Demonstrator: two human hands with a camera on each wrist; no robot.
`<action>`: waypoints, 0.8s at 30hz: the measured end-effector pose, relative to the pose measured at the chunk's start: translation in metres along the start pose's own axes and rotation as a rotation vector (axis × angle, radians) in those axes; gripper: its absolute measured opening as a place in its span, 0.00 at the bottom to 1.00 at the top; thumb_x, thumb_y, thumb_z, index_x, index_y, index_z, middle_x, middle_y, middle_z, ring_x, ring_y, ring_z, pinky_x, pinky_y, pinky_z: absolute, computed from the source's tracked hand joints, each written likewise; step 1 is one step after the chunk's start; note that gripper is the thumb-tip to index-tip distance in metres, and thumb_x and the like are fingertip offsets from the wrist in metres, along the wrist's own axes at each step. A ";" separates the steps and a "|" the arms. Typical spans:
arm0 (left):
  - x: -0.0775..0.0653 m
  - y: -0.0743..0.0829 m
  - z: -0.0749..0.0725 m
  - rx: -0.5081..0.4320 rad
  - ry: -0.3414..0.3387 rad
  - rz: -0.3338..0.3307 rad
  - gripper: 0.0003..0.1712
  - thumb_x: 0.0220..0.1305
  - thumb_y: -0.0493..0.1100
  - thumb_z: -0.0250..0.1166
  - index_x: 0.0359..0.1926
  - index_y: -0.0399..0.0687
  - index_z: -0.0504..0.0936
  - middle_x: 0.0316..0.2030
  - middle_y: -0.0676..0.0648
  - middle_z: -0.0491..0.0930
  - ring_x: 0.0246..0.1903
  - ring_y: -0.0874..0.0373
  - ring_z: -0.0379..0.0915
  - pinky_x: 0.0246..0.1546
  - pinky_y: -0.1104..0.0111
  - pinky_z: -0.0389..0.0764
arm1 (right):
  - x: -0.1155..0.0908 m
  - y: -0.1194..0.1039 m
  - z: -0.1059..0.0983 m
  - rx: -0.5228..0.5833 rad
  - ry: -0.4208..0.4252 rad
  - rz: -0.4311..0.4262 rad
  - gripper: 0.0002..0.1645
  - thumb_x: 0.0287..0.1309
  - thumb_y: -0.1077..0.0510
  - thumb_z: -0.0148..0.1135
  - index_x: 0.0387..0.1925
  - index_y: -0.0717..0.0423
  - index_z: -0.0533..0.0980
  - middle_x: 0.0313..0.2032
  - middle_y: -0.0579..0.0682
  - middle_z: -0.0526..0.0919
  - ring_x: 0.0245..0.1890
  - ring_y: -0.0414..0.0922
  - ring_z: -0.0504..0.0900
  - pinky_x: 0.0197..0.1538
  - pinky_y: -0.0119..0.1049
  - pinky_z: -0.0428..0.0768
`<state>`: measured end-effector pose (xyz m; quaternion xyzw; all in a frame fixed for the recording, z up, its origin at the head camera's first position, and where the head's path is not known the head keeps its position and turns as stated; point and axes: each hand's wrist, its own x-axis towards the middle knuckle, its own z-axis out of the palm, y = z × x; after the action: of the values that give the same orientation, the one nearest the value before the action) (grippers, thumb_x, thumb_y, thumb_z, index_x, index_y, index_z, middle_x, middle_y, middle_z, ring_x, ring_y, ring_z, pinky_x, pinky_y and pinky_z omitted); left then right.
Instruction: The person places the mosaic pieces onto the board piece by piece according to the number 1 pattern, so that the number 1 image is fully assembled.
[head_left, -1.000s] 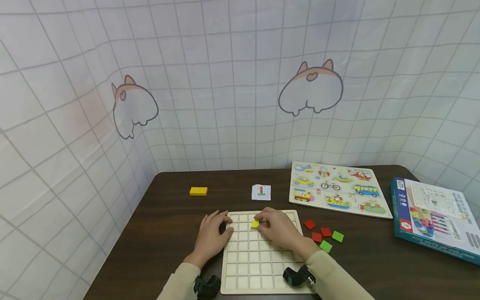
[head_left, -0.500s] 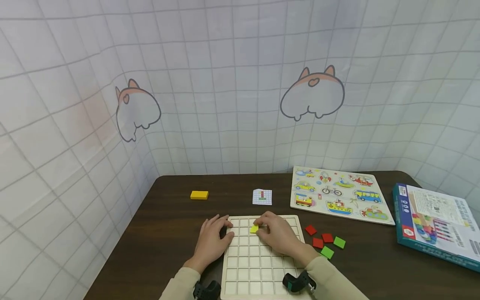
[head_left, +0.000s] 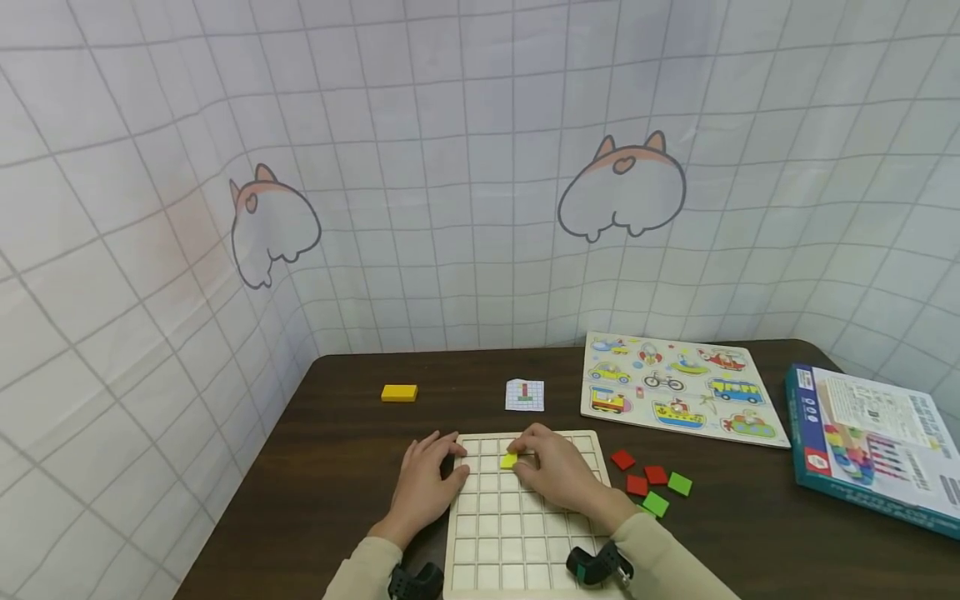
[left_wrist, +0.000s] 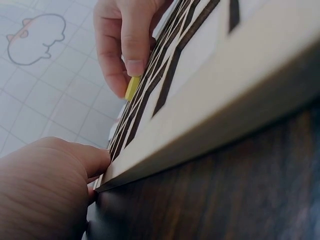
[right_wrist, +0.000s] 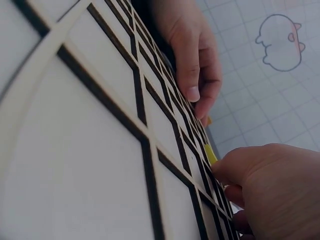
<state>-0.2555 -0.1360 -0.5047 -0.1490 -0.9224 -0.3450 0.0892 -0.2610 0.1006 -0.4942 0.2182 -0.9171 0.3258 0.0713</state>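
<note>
A pale wooden grid board (head_left: 498, 527) lies in front of the person in the head view. The left hand (head_left: 426, 485) holds its left edge near the far corner; in the left wrist view the thumb lies over the edge. The right hand (head_left: 561, 473) pinches a small yellow square tile (head_left: 508, 461) over the second row of cells from the far side. The left wrist view shows this tile (left_wrist: 132, 88) tilted between thumb and finger, close to the grid. From the right wrist the same tile (right_wrist: 210, 153) is partly hidden by the thumb.
Red tiles (head_left: 637, 485) and green tiles (head_left: 679, 484) lie right of the board. Beyond it are a yellow block (head_left: 399, 393) and a small card with a printed grid (head_left: 524, 395). A vehicle picture puzzle (head_left: 678, 387) and a boxed set (head_left: 877, 450) stand further right.
The head view has tilted slightly, so everything sits a little lower in it. Both hands keep nearly the same place on the board, and the yellow tile stays over the same area.
</note>
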 end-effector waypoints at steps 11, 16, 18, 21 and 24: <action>0.000 0.000 0.001 0.010 0.000 -0.009 0.08 0.64 0.46 0.66 0.44 0.55 0.82 0.65 0.45 0.72 0.69 0.43 0.57 0.71 0.42 0.44 | 0.000 -0.001 -0.002 -0.008 -0.018 -0.026 0.13 0.58 0.55 0.67 0.46 0.47 0.83 0.44 0.41 0.77 0.27 0.37 0.70 0.31 0.31 0.70; 0.000 0.000 0.001 0.013 -0.001 -0.003 0.08 0.65 0.46 0.65 0.44 0.55 0.82 0.65 0.45 0.72 0.69 0.43 0.57 0.71 0.42 0.44 | -0.001 -0.001 -0.002 -0.002 -0.017 -0.010 0.13 0.58 0.55 0.66 0.46 0.47 0.83 0.44 0.40 0.77 0.28 0.37 0.71 0.31 0.30 0.69; 0.000 0.000 0.001 0.013 0.002 -0.001 0.08 0.65 0.46 0.65 0.45 0.55 0.82 0.65 0.45 0.72 0.69 0.43 0.57 0.71 0.42 0.44 | -0.001 -0.001 -0.002 -0.005 -0.016 -0.015 0.13 0.59 0.55 0.66 0.46 0.47 0.83 0.44 0.41 0.77 0.29 0.37 0.71 0.31 0.30 0.70; -0.001 0.000 0.001 0.007 0.009 0.002 0.08 0.65 0.45 0.65 0.44 0.54 0.82 0.65 0.44 0.72 0.69 0.42 0.57 0.71 0.43 0.44 | -0.001 -0.001 -0.004 -0.008 -0.024 -0.027 0.13 0.60 0.55 0.65 0.47 0.48 0.83 0.43 0.40 0.77 0.29 0.37 0.71 0.32 0.30 0.70; -0.001 0.000 0.001 0.001 0.012 0.005 0.08 0.65 0.45 0.65 0.45 0.53 0.82 0.65 0.44 0.72 0.69 0.42 0.57 0.71 0.43 0.43 | -0.002 -0.001 -0.008 -0.007 -0.046 -0.044 0.14 0.60 0.54 0.65 0.48 0.49 0.83 0.43 0.39 0.77 0.30 0.36 0.71 0.32 0.30 0.71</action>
<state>-0.2541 -0.1356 -0.5058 -0.1495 -0.9216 -0.3452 0.0955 -0.2591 0.1061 -0.4878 0.2456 -0.9147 0.3158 0.0581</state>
